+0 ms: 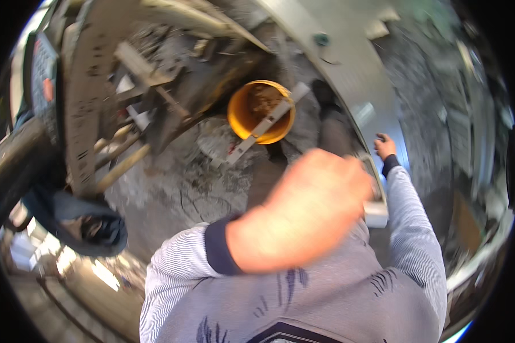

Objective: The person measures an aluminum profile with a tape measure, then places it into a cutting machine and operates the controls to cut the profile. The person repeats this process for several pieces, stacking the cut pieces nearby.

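My left hand [309, 208] is large and motion-blurred in the middle, bent over like a fist with its back toward me. Its fingers curl down beside a narrow strip ending in a white block [376, 215]; what is inside them is hidden. Farther right, my right hand [385, 147] is at a long shiny metal sheet [352, 74]. Its fingers are curled around a small dark thing too small to name. Beyond my left hand stands a yellow bucket [233, 117] with brownish contents. A pale flat bar [249, 146] lies slantwise across its rim.
A tall panel with a row of slots [86, 108] stands at left, beside wood scraps [143, 68] and a dark pipe-like part [17, 151]. A dark cloth-like bag [80, 220] hangs below. A small green round thing [321, 39] lies on the metal sheet. Long profiles [475, 114] line the right.
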A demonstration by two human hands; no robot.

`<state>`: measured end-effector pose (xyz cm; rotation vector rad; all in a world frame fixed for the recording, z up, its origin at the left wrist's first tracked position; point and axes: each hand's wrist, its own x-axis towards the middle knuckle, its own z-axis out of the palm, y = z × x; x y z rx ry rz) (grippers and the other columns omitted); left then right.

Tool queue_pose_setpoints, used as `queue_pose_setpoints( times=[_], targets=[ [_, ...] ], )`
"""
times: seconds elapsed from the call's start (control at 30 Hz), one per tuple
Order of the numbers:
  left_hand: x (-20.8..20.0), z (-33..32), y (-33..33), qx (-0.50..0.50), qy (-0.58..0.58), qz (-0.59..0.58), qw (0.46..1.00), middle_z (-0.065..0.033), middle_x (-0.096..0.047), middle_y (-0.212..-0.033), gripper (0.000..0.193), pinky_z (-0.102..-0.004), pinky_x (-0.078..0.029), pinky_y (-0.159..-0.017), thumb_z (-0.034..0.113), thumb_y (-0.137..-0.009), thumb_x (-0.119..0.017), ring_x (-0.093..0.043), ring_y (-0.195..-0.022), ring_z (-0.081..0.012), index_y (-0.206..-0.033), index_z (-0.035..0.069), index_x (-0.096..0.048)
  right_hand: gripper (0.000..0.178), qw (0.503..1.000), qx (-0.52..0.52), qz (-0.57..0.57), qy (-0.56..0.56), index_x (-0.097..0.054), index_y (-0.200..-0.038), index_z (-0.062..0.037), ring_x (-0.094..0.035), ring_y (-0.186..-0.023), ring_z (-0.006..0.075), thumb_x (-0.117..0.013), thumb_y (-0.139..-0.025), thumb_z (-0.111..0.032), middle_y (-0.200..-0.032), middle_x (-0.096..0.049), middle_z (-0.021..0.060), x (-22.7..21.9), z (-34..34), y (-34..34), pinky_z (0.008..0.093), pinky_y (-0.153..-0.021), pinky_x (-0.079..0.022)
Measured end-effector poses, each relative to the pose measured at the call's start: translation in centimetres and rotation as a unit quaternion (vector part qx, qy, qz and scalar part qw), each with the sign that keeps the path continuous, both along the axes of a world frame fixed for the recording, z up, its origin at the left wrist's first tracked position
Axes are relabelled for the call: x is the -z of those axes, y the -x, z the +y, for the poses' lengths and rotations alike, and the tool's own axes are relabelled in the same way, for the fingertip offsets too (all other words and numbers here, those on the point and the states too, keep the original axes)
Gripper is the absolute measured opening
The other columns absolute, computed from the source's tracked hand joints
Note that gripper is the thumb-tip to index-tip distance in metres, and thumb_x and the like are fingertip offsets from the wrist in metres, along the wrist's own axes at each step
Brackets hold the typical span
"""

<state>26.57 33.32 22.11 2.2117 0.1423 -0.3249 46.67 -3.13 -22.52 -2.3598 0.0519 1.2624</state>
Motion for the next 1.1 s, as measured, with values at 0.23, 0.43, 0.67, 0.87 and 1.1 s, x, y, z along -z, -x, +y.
queue_pose_setpoints(
  times=[0.23,0.43,0.67,0.87,1.1],
  targets=[
    [14.6,-1.0,21.9,0.000,-0.137,0.114,0.984,-0.0183,-0.069,-0.098,0.040,-0.0484,-0.054,-0.080,0.021,-0.084,-0.078,-0.067,-0.093,-0.0404,-0.118,0.003,-0.066,0.039,0.923,0.357,0.076,0.117,-0.070,-0.122,0.0003,-0.062,-0.056,0.0194,-0.071,-0.085,-0.011,-0.077,-0.070,0.0125,-5.8,-22.1,31.2,0.0358,-0.050,-0.050],
    [20.1,-1.6,35.7,0.108,-0.083,0.318,0.938,-0.0203,-0.073,-0.107,0.046,-0.0474,-0.055,-0.087,0.029,-0.087,-0.078,-0.070,-0.102,-0.0399,-0.124,0.006,-0.068,0.040,0.906,0.365,0.095,0.195,-0.072,-0.123,-0.0026,-0.071,-0.083,0.0229,-0.072,-0.084,-0.012,-0.102,-0.076,0.0130,-9.7,-25.2,44.3,0.0372,-0.076,-0.057],
    [24.3,-4.7,36.1,0.032,0.030,0.447,0.893,-0.0265,-0.071,-0.120,0.057,-0.0460,-0.055,-0.095,0.045,-0.097,-0.068,-0.068,-0.113,-0.0415,-0.137,0.005,-0.060,0.045,0.927,0.323,0.061,0.182,-0.075,-0.121,-0.0071,-0.070,-0.114,0.0317,-0.073,-0.080,-0.024,-0.119,-0.075,0.0168,-3.0,-26.1,44.2,0.0380,-0.103,-0.052],
    [26.6,-8.2,35.2,0.154,-0.068,0.520,0.838,-0.0358,-0.054,-0.137,0.095,-0.0536,-0.053,-0.097,0.061,-0.094,-0.065,-0.060,-0.118,-0.0528,-0.163,0.018,-0.016,0.050,0.903,0.368,0.093,0.201,-0.072,-0.127,-0.0107,-0.067,-0.119,0.0314,-0.074,-0.079,-0.025,-0.125,-0.072,0.0166,2.3,-26.3,44.6,0.0386,-0.105,-0.051],
    [28.3,-10.6,33.4,0.168,-0.126,0.562,0.800,-0.0375,-0.044,-0.143,0.107,-0.0537,-0.052,-0.100,0.060,-0.089,-0.072,-0.059,-0.118,-0.0546,-0.163,0.015,-0.010,0.049,0.764,0.610,0.154,0.144,-0.064,-0.133,-0.0026,-0.074,-0.097,0.0304,-0.071,-0.089,-0.023,-0.113,-0.072,0.0190,9.1,-27.2,45.6,0.0415,-0.088,-0.058]
  ],
)
